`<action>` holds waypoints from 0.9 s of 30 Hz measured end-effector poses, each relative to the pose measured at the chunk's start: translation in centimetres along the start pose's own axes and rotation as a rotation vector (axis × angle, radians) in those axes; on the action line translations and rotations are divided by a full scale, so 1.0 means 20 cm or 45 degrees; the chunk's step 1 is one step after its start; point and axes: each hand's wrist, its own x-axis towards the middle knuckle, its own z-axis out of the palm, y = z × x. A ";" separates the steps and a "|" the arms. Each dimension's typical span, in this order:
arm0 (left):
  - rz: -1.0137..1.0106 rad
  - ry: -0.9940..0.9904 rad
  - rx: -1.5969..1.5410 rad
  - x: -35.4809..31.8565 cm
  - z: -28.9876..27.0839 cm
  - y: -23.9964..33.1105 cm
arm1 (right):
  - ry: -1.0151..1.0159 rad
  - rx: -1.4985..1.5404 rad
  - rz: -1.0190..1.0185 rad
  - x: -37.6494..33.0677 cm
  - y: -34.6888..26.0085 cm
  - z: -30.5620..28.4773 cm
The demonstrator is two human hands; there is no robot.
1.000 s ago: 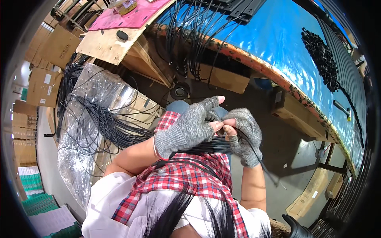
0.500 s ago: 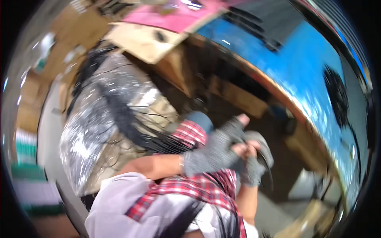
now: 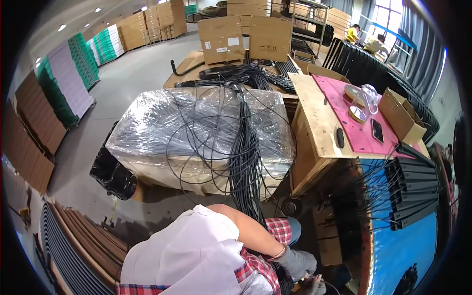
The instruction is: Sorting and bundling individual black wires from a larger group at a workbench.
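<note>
My left hand [image 3: 299,264], in a grey fingerless glove, is low in the picture, right of centre, its fingers curled down. Just below it, cut by the lower edge, is my right hand [image 3: 315,285], with bare fingertips bent inward. The hands are close together, and what they grip is hidden. A thin dark strand [image 3: 333,286] curves out beside the right hand. Left of my hands, a thick bundle of black cables [image 3: 244,162] runs from a plastic-wrapped stack [image 3: 147,125] down past my left forearm toward my lap.
On the right, a wooden table with a pink top [image 3: 339,110] bears tape rolls, a phone [image 3: 377,131] and an open carton [image 3: 400,115]. A blue surface [image 3: 408,246] holds black bars [image 3: 415,189] with cables. Brown strips [image 3: 93,233] stand at left; cartons [image 3: 221,42] stand behind.
The view has swung left and up, showing the room and the whole wrapped stack. My hands now appear lower in the picture, still close together. The blurring has cleared.
</note>
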 end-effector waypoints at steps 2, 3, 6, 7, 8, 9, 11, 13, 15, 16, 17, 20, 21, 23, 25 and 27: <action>-0.086 0.055 -0.611 -0.02 0.03 -0.02 | 0.007 -0.014 -0.036 -0.04 0.01 0.03; -0.088 0.057 -0.611 -0.04 0.02 -0.02 | 0.004 -0.014 -0.035 -0.06 0.00 0.06; -0.190 -0.030 -1.074 -0.07 -0.08 0.05 | 0.225 0.495 -0.408 -0.06 -0.05 0.14; -0.184 -0.020 -1.073 -0.07 -0.09 0.05 | 0.218 0.491 -0.416 -0.05 -0.03 0.13; -0.174 -0.031 -1.049 -0.07 -0.09 0.05 | 0.142 0.426 -0.447 -0.04 0.02 0.09; -0.165 -0.043 -1.025 -0.07 -0.08 0.04 | 0.068 0.362 -0.477 -0.03 0.08 0.04; -0.156 -0.057 -1.000 -0.05 -0.04 0.03 | -0.004 0.298 -0.506 0.00 0.13 0.01; -0.063 0.105 -0.471 0.00 0.00 0.04 | 0.065 0.200 -0.364 0.01 0.14 0.02; -0.018 0.185 -0.204 0.01 0.02 0.02 | 0.097 0.153 -0.294 0.01 0.14 0.02; -0.014 0.162 -0.240 0.00 0.03 0.00 | 0.086 0.178 -0.250 0.00 0.14 0.03; -0.008 0.138 -0.276 -0.01 0.02 0.00 | 0.077 0.203 -0.205 -0.02 0.13 0.03; 0.012 0.060 -0.390 -0.06 -0.02 0.00 | -0.024 0.224 -0.182 -0.03 0.11 0.00; 0.020 0.031 -0.429 -0.06 -0.02 0.00 | -0.118 0.221 -0.204 -0.04 0.11 -0.01; 0.030 0.001 -0.476 -0.07 0.00 -0.02 | -0.209 0.212 -0.222 -0.06 0.12 -0.03; 0.002 -0.278 -0.749 -0.07 0.05 -0.08 | -0.404 0.008 -0.572 -0.05 0.14 -0.05; -0.007 -0.423 -0.882 -0.07 0.10 -0.11 | -0.592 -0.201 -0.919 -0.02 0.16 -0.08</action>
